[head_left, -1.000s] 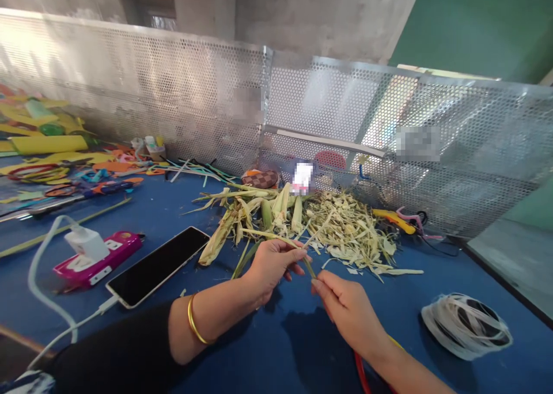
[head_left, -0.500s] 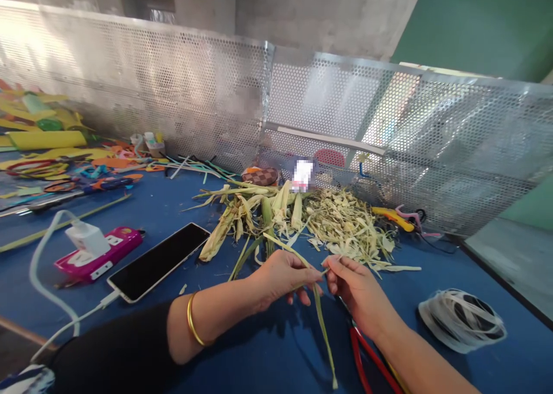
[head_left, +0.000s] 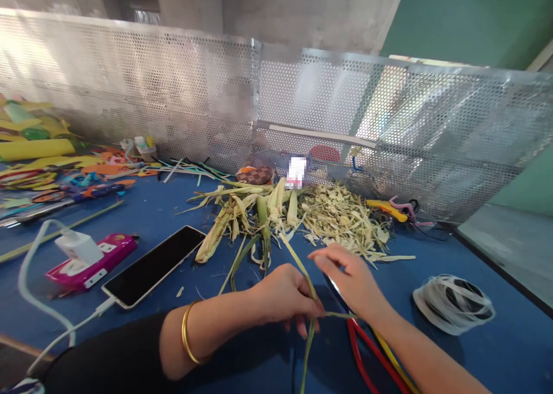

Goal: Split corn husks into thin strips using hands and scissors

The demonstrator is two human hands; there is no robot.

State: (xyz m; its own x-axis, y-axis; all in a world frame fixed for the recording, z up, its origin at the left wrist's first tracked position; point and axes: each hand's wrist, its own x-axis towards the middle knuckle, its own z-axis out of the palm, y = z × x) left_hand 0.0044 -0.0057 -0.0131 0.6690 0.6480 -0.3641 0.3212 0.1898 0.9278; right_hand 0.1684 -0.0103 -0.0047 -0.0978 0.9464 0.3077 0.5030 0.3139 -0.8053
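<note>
My left hand point(head_left: 290, 297), with a gold bangle at the wrist, is closed in a pinch on a narrow green-yellow corn husk strip point(head_left: 298, 260). One end of the strip rises toward the husk pile, another hangs below the fingers. A thin piece runs sideways from the pinch to beneath my right hand point(head_left: 353, 281). That hand is raised beside the left, thumb and index finger apart; its lower fingers are hidden. Under it lies a hand tool with red handles point(head_left: 358, 353) and a metal tip, with a yellow handle point(head_left: 395, 359) alongside.
Whole corn husks point(head_left: 224, 227) and a heap of shredded husk point(head_left: 343, 221) lie ahead. A phone point(head_left: 153, 265) and a pink power strip point(head_left: 93, 267) are left; a white spool point(head_left: 453, 305) is right. A perforated metal screen point(head_left: 181, 88) backs the blue table.
My right hand's fingertips have come away from the left's and moved up and left. My left hand has lowered slightly, still pinching the husk strip. The view has shifted a little.
</note>
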